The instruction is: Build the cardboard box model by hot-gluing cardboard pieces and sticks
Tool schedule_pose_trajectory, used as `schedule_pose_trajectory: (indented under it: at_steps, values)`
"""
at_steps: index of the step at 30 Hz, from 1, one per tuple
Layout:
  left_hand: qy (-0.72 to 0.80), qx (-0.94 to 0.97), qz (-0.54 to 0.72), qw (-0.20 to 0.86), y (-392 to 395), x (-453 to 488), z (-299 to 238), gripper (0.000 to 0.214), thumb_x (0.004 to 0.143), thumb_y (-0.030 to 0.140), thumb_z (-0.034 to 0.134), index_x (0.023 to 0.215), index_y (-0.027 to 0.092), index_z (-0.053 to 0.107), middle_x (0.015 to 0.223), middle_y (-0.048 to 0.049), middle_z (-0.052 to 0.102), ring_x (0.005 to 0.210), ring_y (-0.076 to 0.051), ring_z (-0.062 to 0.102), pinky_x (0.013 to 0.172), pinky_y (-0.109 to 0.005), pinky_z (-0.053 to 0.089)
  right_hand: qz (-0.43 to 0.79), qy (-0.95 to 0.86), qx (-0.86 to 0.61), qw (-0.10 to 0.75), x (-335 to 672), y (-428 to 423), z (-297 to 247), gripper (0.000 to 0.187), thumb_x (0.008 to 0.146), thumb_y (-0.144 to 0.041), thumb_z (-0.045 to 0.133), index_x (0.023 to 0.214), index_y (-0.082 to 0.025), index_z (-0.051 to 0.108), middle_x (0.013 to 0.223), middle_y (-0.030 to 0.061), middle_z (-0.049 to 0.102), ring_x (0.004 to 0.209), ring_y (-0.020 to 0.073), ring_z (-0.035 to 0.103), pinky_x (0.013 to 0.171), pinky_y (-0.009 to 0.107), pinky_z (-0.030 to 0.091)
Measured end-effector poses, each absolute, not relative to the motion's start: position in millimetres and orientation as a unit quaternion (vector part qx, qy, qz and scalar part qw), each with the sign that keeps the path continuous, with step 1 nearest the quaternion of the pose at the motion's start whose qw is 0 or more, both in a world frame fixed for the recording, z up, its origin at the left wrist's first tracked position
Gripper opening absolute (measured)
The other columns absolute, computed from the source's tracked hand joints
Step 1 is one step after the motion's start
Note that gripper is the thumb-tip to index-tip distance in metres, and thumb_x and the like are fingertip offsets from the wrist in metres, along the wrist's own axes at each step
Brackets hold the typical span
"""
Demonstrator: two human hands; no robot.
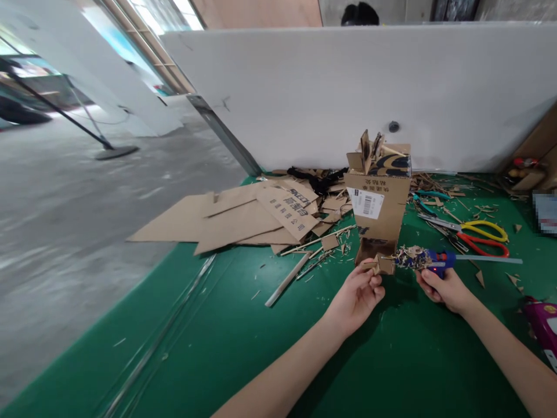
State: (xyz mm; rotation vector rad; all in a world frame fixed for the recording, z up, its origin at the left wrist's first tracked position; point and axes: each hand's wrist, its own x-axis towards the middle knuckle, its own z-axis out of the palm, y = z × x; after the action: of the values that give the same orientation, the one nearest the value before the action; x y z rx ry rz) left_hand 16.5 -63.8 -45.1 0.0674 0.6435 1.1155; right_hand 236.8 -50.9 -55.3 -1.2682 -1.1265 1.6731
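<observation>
Head cam: L hand (355, 297) pinches small card bit (385, 265) at box's (379, 217) 6 o'clock, prob. light, stiff, creasable; hold edges. R hand (448, 290) grips glue gun (440, 261), bit's 3 o'clock, best by handle; nozzle contact unclear.
</observation>
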Motion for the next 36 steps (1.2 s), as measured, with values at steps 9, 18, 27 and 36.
schedule_pose_trajectory:
  at_steps: [9, 18, 27, 36]
  values:
    - [0.295, 0.023, 0.503, 0.812, -62, 16, -43, 0.031, 0.072, -0.002, 0.072, 0.096, 0.013, 0.062, 0.082, -0.0010, 0.058, 0.062, -0.006, 0.054, 0.057, -0.019, 0.042, 0.627, -0.466, -0.520, 0.346, 238, -48, -54, 0.063, 0.061, -0.077, 0.073, 0.073, -0.018, 0.055, 0.051, -0.0059, 0.046, 0.040, 0.0043, 0.033, 0.040, 0.022, 0.024]
    - [0.302, 0.027, 0.501, 0.811, -62, 16, -42, 0.027, 0.072, -0.001, 0.073, 0.092, 0.013, 0.061, 0.083, -0.0016, 0.058, 0.062, -0.006, 0.053, 0.056, -0.018, 0.041, 0.606, -0.451, -0.562, 0.338, 230, -51, -44, 0.071, 0.049, -0.080, 0.076, 0.080, -0.020, 0.050, 0.047, -0.0092, 0.045, 0.040, 0.0057, 0.035, 0.040, 0.023, 0.026]
    - [0.306, 0.045, 0.504, 0.806, -62, 17, -43, 0.032, 0.068, 0.000, 0.076, 0.094, 0.012, 0.063, 0.079, -0.0001, 0.058, 0.062, -0.006, 0.054, 0.056, -0.019, 0.041, 0.620, -0.477, -0.524, 0.337, 237, -50, -55, 0.059, 0.064, -0.074, 0.073, 0.076, -0.018, 0.056, 0.051, -0.0065, 0.045, 0.041, 0.0046, 0.035, 0.040, 0.022, 0.025]
    - [0.304, 0.039, 0.515, 0.801, -62, 16, -46, 0.030, 0.070, 0.000, 0.075, 0.094, 0.014, 0.064, 0.075, 0.0008, 0.057, 0.061, -0.007, 0.055, 0.056, -0.019, 0.042, 0.625, -0.454, -0.520, 0.365, 234, -49, -57, 0.058, 0.063, -0.070, 0.077, 0.076, -0.020, 0.052, 0.049, -0.0083, 0.044, 0.038, 0.0044, 0.033, 0.038, 0.022, 0.025]
